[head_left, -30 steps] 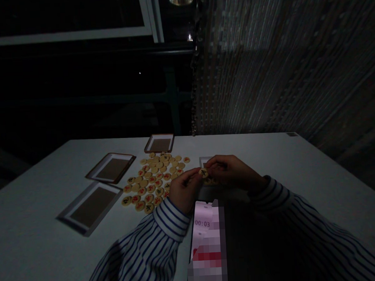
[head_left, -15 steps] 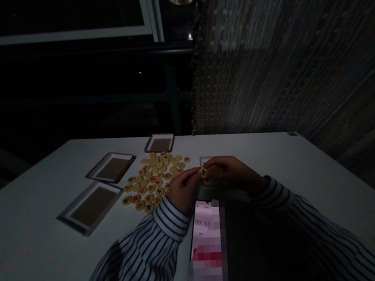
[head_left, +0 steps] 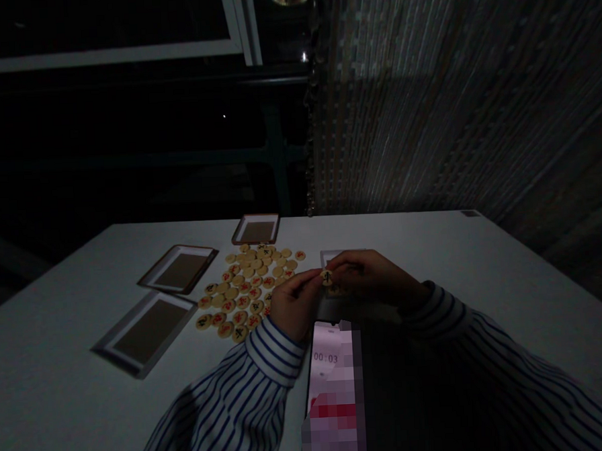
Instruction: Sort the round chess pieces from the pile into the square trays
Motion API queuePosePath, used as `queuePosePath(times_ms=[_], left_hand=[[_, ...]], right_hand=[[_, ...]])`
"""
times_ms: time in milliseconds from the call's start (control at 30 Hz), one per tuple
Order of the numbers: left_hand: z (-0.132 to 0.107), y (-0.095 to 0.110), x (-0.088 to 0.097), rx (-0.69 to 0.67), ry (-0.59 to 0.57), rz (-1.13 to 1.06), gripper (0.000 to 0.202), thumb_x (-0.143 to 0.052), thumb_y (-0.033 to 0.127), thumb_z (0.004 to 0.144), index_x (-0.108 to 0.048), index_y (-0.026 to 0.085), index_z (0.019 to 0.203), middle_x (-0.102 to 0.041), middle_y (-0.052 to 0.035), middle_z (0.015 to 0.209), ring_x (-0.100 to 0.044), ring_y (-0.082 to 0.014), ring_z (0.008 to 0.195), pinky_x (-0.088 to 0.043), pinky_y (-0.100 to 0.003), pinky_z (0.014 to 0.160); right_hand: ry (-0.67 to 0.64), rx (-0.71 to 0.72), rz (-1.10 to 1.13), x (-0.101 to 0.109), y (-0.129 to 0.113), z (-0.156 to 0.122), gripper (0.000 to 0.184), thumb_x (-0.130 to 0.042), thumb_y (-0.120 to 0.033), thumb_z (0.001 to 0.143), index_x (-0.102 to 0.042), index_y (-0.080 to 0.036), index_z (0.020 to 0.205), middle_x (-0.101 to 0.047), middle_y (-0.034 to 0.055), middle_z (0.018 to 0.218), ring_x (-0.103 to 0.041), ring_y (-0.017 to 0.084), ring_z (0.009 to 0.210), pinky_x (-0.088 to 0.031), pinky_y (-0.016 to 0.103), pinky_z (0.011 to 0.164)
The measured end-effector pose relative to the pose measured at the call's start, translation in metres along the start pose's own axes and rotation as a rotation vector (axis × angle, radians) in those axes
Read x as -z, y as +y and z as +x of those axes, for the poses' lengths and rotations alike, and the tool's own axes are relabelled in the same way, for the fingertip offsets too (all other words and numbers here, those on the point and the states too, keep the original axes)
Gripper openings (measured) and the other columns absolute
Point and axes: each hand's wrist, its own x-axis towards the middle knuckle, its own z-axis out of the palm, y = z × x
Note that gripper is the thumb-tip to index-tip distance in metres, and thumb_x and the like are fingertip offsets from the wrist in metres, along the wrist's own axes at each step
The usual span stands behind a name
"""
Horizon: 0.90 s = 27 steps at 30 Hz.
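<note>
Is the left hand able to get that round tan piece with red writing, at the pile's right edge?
Probably yes: the red-marked piece lies just past the left hand, uncovered, with nothing visible between. But that hand seems busy holding a round tan black-marked piece with the right hand.

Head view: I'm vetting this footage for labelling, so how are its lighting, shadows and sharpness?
Head view: dim overall, the phone standing out brightly, partly pixelated; head view: near-black patch, probably shadow, between phone and right sleeve; head view: the round piece at the fingertips shows its dark mark clearly enough.
</note>
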Motion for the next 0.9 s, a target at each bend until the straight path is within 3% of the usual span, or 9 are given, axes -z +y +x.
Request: queuePosePath(times_ms=[333, 633, 900], left_hand=[[-0.0001, 0.002, -0.0006, 0.041, 0.005, -0.017, 0.02, -0.068, 0.028, 0.063, -0.071, 0.016, 0.078, -0.07, -0.004, 0.074, -0.063, -0.0153, 0.07, -0.051, -0.027, 0.067], [0.0024, -0.0001, 0.0016, 0.034, 0.056, -0.007, 0.023, -0.068, 0.029, 0.063, -0.07, 0.015, 0.08, -0.07, -0.0046, 0.076, -0.062, -0.015, 0.073, -0.049, -0.027, 0.071], [0.0027, -0.0019, 0.0016, 0.053, 0.044, -0.029, 0.024, -0.068, 0.03, 0.062, -0.07, 0.015, 0.081, -0.069, -0.0043, 0.074, -0.062, -0.0142, 0.07, -0.049, -0.028, 0.069]], right_hand=[[0.019, 0.091, -0.098, -0.0001, 0.0064, 0.0008, 0.023, -0.055, -0.033, 0.077, -0.061, -0.015, 0.091, -0.066, 0.0041, 0.08, -0.061, 0.014, 0.073, -0.048, 0.026, 0.066], [0.093, 0.385, -0.688, -0.0027, 0.0041, 0.0, 0.028, -0.053, -0.032, 0.08, -0.06, -0.018, 0.103, -0.066, 0.0071, 0.093, -0.059, 0.017, 0.082, -0.044, 0.031, 0.073], [0.063, 0.409, -0.908, -0.0026, 0.0018, 0.0009, 0.032, -0.052, -0.037, 0.081, -0.058, -0.019, 0.107, -0.065, 0.0071, 0.096, -0.056, 0.02, 0.089, -0.038, 0.035, 0.077]])
